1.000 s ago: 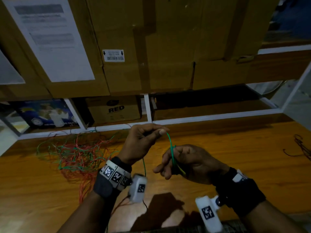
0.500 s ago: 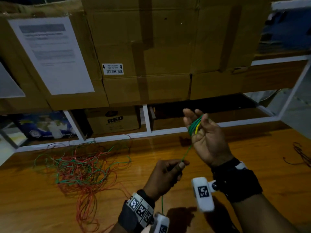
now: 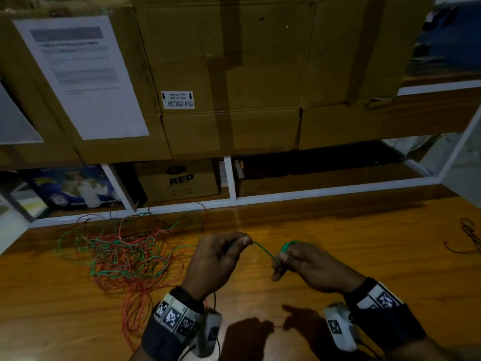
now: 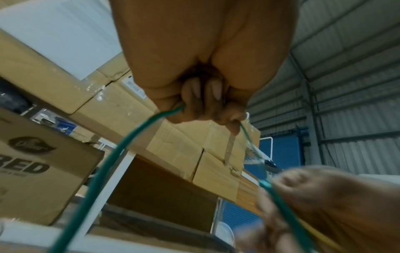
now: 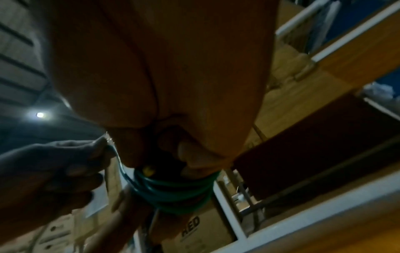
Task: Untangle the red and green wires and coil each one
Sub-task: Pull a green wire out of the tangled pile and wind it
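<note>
A loose tangle of red and green wires [image 3: 125, 256] lies on the wooden table [image 3: 338, 243] at the left. My left hand [image 3: 218, 259] pinches the green wire [image 3: 263, 250] between thumb and forefinger; the wire [image 4: 108, 162] runs out of its curled fingers [image 4: 207, 102]. My right hand [image 3: 302, 261] has several turns of green wire [image 5: 173, 190] wound round its fingers [image 5: 194, 154] and holds them. A short taut length of green wire spans the gap between the two hands above the table.
Cardboard boxes [image 3: 229, 74] stack on a white-framed shelf [image 3: 286, 196] behind the table, with a smaller box marked RED [image 3: 179, 179] below. A white sheet of paper [image 3: 80, 74] hangs on the left box. A dark wire bundle [image 3: 468, 238] lies at the table's right edge.
My right hand has dropped from a raised, palm-up pose to table level, turned over. My left hand has risen and moved left, keeping the green wire taut between the two.
</note>
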